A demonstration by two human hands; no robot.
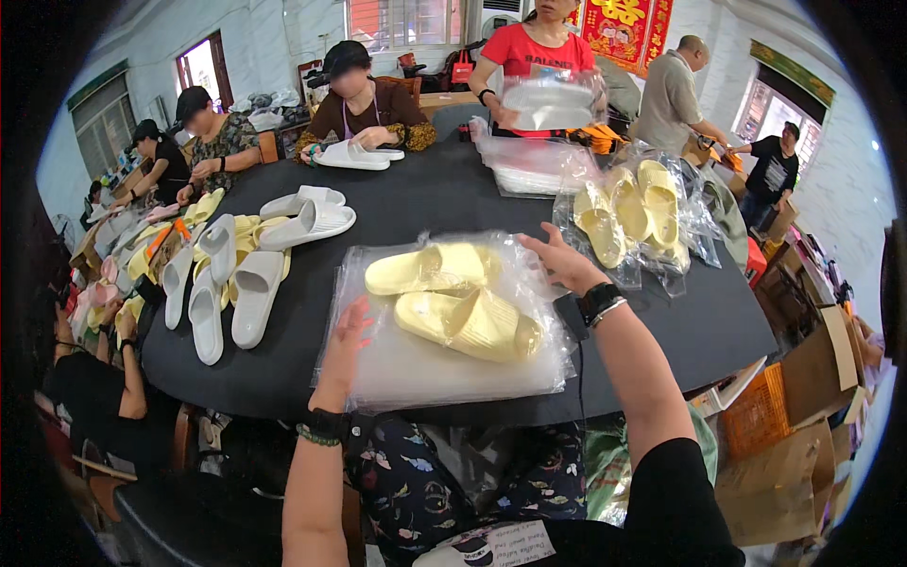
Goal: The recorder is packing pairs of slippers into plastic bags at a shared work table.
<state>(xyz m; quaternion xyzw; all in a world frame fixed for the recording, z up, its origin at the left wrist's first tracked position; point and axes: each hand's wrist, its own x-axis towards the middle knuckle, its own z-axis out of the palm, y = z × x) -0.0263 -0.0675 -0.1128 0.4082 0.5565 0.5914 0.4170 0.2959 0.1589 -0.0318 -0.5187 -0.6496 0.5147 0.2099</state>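
In front of me a pair of pale yellow slippers (470,321) lies on a stack of clear plastic bags (444,381). Clear film shows around the slippers, and they look to be inside the top bag. At the stack's left edge is my left hand (349,333), fingers spread, holding nothing. My right hand (559,259) is open at the upper right corner of the bags, its fingers apart. Whether either hand touches the film I cannot tell.
Bagged yellow slippers (631,219) are piled to the right, beside more clear bags (529,168). Grey slippers (257,295) lie to the left on the dark table (435,203). Several people sit or stand around it. Cardboard boxes (770,477) and an orange crate (756,416) stand at the right.
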